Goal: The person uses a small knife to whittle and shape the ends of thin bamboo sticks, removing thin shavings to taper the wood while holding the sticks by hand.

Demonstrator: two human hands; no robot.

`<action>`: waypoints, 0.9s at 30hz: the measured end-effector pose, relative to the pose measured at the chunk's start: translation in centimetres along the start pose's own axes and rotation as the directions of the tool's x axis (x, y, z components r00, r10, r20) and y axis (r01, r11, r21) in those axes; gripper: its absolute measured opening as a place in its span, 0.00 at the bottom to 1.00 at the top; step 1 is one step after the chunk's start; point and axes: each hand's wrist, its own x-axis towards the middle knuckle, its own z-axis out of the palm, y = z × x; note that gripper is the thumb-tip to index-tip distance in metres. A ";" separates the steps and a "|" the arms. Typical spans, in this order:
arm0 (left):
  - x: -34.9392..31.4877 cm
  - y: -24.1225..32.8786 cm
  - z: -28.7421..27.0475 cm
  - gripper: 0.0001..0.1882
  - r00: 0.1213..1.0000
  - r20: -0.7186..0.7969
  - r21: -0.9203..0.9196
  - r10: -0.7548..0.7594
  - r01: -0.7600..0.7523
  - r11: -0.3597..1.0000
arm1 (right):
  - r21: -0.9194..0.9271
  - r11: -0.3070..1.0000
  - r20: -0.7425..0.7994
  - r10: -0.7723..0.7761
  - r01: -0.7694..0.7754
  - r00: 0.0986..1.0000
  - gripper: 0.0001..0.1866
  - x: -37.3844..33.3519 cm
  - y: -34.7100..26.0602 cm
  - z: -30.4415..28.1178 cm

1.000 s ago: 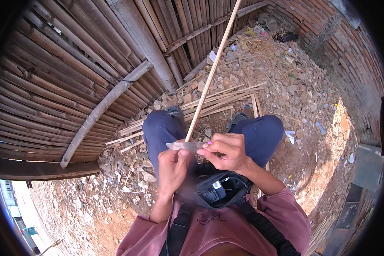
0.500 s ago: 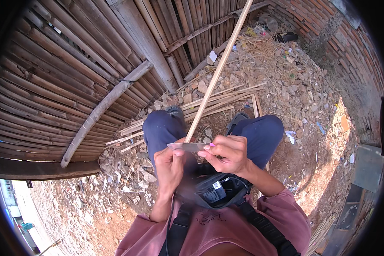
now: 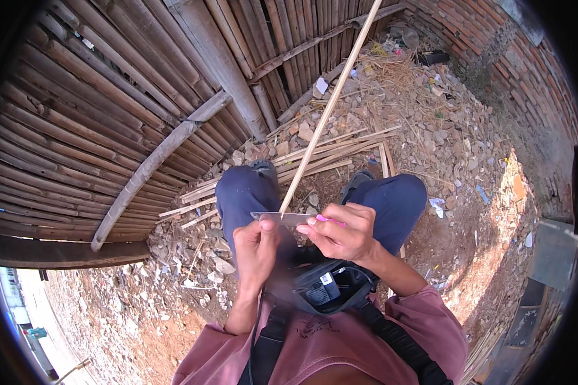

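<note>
One bamboo fence (image 3: 96,122) is filling the left side, with one thick slanted pole (image 3: 154,163) lying across it. Two hands are showing, both the person's own. Left hand (image 3: 255,247) is clenching around the lower part of something, thumb pressing up on one flat metal blade (image 3: 279,218) that is lying crosswise just above the knuckles; handle is hidden inside the fist. One long thin bamboo stick (image 3: 331,106) is rising from the blade up and right to the top edge, its lower end touching the blade between the two hands. Right hand (image 3: 343,232) is pinching at the stick's base and the blade's right end, fingers curled, painted pink nails showing. Exactly which piece it is grasping, cannot tell. Two knees in dark blue trousers (image 3: 392,196) are sitting under the hands, two shoes just beyond. One loose pile of split bamboo strips (image 3: 331,151) is lying on the rubble ground beyond the knees. One black pouch (image 3: 327,285) is hanging at the chest. One brick wall (image 3: 514,70) is curving along the right.
</note>
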 end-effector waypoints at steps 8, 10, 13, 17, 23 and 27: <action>0.4 0.2 -0.4 0.29 0.998 0.065 -0.109 -0.023 0.030 0.994 | 0.095 0.994 0.010 0.055 -0.056 0.998 0.10 -0.1 0.4 -0.1; 0.4 0.3 -0.4 0.29 0.999 0.036 -0.119 0.026 -0.022 0.993 | 0.110 0.993 0.014 0.051 -0.052 0.999 0.09 0.1 -0.1 -0.3; 0.5 0.0 -0.4 0.35 0.995 0.014 -0.071 0.101 -0.099 0.993 | 0.123 0.992 0.004 0.039 -0.039 0.999 0.09 -0.2 -0.5 -0.2; 0.4 -0.3 -0.4 0.37 0.994 0.017 -0.078 0.108 -0.106 0.991 | 0.101 0.995 -0.020 0.022 -0.020 1.000 0.10 0.0 -0.8 -0.2; 0.2 0.2 -0.3 0.36 0.997 0.042 -0.119 0.070 -0.065 0.991 | 0.056 0.998 -0.029 -0.023 0.024 0.999 0.11 -0.1 -0.7 -0.1; 0.2 0.3 -0.3 0.37 0.997 0.046 -0.115 0.057 -0.051 0.992 | 0.023 0.998 -0.030 -0.052 0.053 0.998 0.11 0.0 -0.6 -0.1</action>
